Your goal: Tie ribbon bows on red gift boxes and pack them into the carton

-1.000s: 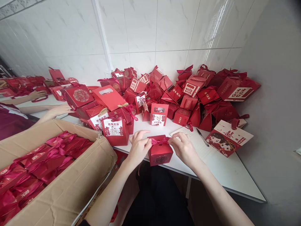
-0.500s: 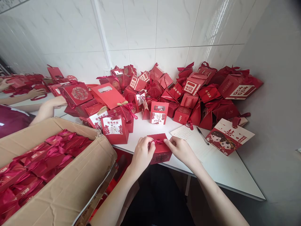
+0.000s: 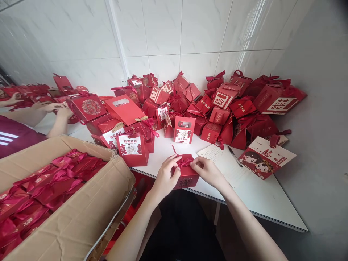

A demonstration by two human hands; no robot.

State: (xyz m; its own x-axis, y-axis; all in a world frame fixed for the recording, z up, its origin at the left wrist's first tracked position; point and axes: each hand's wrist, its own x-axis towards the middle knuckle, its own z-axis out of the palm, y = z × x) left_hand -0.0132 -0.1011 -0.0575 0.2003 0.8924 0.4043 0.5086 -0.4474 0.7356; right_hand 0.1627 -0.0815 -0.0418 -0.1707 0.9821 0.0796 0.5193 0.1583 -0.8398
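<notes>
A small red gift box stands on the white table near its front edge. A red ribbon crosses the box's top. My left hand pinches the ribbon at the left, with one loose end sticking up past the fingers. My right hand pinches the ribbon at the right, fingers closed. Both hands rest against the box's top.
A heap of red gift boxes fills the table's back by the tiled wall. An open cardboard carton of flat red boxes with ribbons sits at my left. A sheet of paper and a pen lie at the right. Another person's hands work at far left.
Both my hands have drawn closer together on the box's top, and a loose ribbon end now sticks up at the left. The other person's hands have shifted among the boxes.
</notes>
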